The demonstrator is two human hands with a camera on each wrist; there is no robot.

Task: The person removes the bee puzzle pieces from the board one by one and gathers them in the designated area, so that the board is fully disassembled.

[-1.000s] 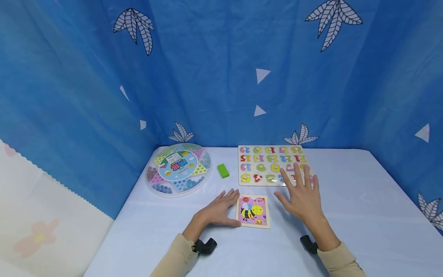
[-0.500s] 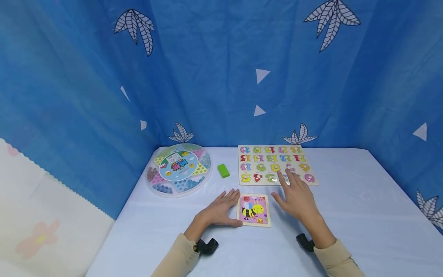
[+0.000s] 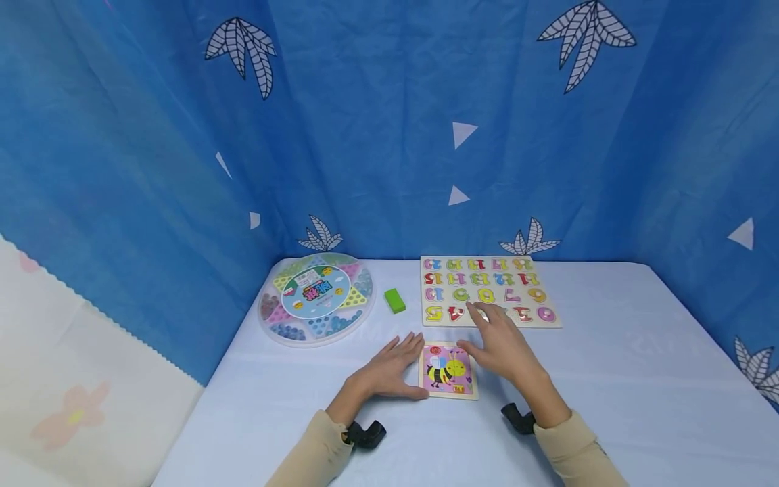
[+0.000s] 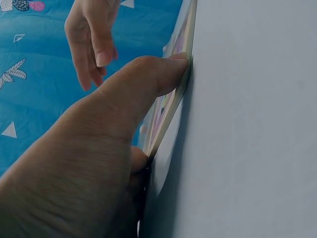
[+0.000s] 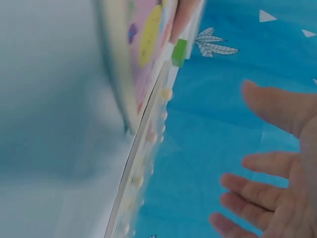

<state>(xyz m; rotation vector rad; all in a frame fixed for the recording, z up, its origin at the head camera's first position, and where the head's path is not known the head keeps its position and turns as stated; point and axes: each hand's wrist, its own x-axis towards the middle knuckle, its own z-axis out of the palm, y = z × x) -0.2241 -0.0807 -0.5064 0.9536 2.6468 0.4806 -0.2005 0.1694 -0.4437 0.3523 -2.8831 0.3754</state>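
Note:
A small square bee puzzle point(image 3: 449, 370) with a pale wooden border lies flat on the table. My left hand point(image 3: 389, 370) rests at its left side, fingers spread, fingertips by the far left corner and thumb by the near left corner. In the left wrist view the thumb point(image 4: 163, 74) touches the board's edge. Over the puzzle's right side hovers my right hand point(image 3: 502, 343), holding nothing. Its thumb points at the puzzle's far right corner, and its fingers overlap the lower edge of the number puzzle board point(image 3: 447, 316) in the head view.
At the back left sits a round Chinese checkers set point(image 3: 349, 318) with coloured beads under a clear cover. A green block point(image 3: 394, 301) lies between it and the number board. Blue curtains point(image 3: 377, 135) with leaf prints enclose the white table point(image 3: 608, 379).
My right hand has moved left and nearer the bee puzzle, its spread fingers drawing closer together and uncovering the number board's right side. The left hand has stayed at the puzzle's left side.

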